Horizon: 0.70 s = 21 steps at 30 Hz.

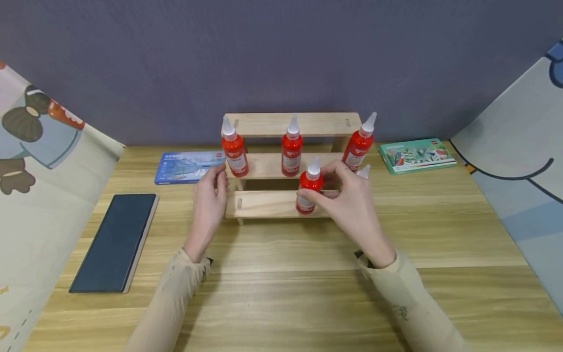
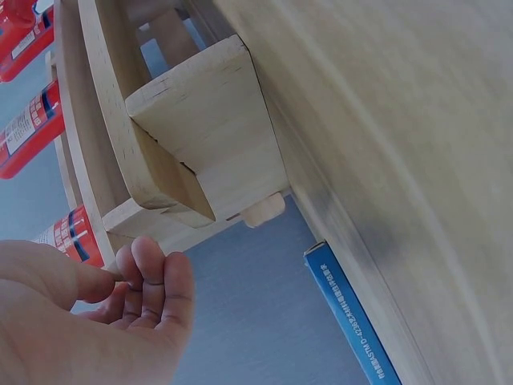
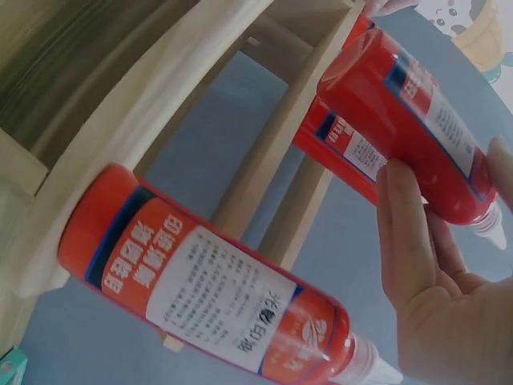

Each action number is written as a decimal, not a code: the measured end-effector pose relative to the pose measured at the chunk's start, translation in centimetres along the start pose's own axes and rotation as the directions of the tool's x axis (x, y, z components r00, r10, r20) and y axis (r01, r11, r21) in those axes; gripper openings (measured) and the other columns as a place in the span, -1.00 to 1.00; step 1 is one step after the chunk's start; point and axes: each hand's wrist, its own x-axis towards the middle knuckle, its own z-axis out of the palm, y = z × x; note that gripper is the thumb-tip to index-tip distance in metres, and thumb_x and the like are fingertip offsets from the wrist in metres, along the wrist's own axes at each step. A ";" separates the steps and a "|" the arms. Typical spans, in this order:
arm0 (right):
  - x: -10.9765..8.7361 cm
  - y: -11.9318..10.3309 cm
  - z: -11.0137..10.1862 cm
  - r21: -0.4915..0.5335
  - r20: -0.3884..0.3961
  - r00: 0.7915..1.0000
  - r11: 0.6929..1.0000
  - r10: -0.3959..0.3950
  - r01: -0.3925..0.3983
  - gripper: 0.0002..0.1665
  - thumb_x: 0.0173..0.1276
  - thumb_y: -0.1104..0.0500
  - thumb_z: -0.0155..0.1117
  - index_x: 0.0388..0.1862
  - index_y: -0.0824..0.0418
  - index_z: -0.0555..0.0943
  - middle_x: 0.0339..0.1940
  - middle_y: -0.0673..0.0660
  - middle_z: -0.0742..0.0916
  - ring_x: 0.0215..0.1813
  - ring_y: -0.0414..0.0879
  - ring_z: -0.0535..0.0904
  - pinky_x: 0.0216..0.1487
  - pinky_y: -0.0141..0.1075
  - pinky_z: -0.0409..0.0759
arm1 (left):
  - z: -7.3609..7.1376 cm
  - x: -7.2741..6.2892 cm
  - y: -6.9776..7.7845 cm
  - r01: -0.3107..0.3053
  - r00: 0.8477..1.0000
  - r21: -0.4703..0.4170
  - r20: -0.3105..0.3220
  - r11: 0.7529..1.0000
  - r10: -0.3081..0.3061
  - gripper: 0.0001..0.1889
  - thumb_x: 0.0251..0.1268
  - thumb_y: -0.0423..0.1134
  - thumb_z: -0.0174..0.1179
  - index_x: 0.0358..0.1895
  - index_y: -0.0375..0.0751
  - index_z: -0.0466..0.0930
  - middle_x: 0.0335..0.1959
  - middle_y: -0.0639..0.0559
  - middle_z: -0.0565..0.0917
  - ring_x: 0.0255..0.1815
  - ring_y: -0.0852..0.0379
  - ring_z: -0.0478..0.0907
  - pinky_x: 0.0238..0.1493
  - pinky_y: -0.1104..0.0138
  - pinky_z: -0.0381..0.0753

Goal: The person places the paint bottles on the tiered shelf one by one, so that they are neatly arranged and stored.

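Note:
My right hand (image 1: 352,200) grips a red squeeze bottle (image 1: 310,185) with a white pointed cap between thumb and fingers, over the lowest step of a wooden stepped rack (image 1: 264,205). In the right wrist view the held bottle (image 3: 401,120) tilts; whether its base touches the step I cannot tell. Another red bottle (image 3: 200,273) stands on the lowest step, mostly hidden behind my right hand in the head view. Along the middle step stand a left bottle (image 1: 235,154), a centre bottle (image 1: 292,154) and a right bottle (image 1: 358,146). My left hand (image 1: 210,195), fingers loosely curled, is beside the rack's left end, holding nothing visible.
A blue flat box (image 1: 186,167) lies left of the rack, and a green flat box (image 1: 418,156) lies to its right. Nearer on the left is a dark rectangular slab (image 1: 114,244). A grey panel (image 1: 281,58) rises behind the wooden table (image 1: 272,293).

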 end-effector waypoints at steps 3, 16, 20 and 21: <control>0.2 0.1 0.4 0.018 0.008 1.000 1.000 0.001 -0.002 -0.46 0.19 0.18 0.75 0.03 0.27 0.63 -0.01 0.13 0.79 -0.01 -0.02 0.73 -0.10 -0.21 0.83 | -0.1 0.0 0.0 0.002 1.000 0.001 0.003 1.000 -0.002 -0.71 0.69 -0.44 0.04 0.22 -0.58 0.61 -0.23 -0.32 0.72 -0.28 -0.14 0.69 -0.27 0.27 0.70; 0.3 0.9 1.9 0.024 0.041 0.999 1.000 -0.017 0.016 -0.44 0.13 0.20 0.78 0.01 0.29 0.62 -0.04 0.15 0.79 -0.02 0.00 0.75 -0.11 -0.22 0.83 | 0.1 0.0 -0.2 -0.008 1.000 0.000 -0.005 1.000 0.008 -0.73 0.66 -0.48 0.07 0.22 -0.59 0.61 -0.23 -0.33 0.72 -0.29 -0.14 0.68 -0.27 0.25 0.71; 0.2 1.1 2.1 0.012 0.033 0.999 0.999 -0.031 0.031 -0.43 0.11 0.21 0.79 -0.01 0.30 0.63 -0.05 0.16 0.80 -0.02 0.00 0.76 -0.14 -0.25 0.83 | 0.1 0.0 -0.2 0.006 1.000 -0.003 0.005 1.000 -0.006 -0.72 0.66 -0.48 0.07 0.24 -0.58 0.60 -0.22 -0.33 0.71 -0.28 -0.14 0.67 -0.28 0.31 0.67; 0.3 1.1 2.2 0.012 0.035 0.999 0.999 -0.038 0.037 -0.43 0.11 0.21 0.79 -0.01 0.30 0.63 -0.05 0.17 0.80 -0.01 0.01 0.77 -0.14 -0.25 0.82 | 0.1 0.0 -0.1 0.008 1.000 -0.003 0.002 1.000 -0.008 -0.72 0.66 -0.48 0.06 0.23 -0.58 0.60 -0.22 -0.33 0.71 -0.28 -0.14 0.67 -0.28 0.31 0.67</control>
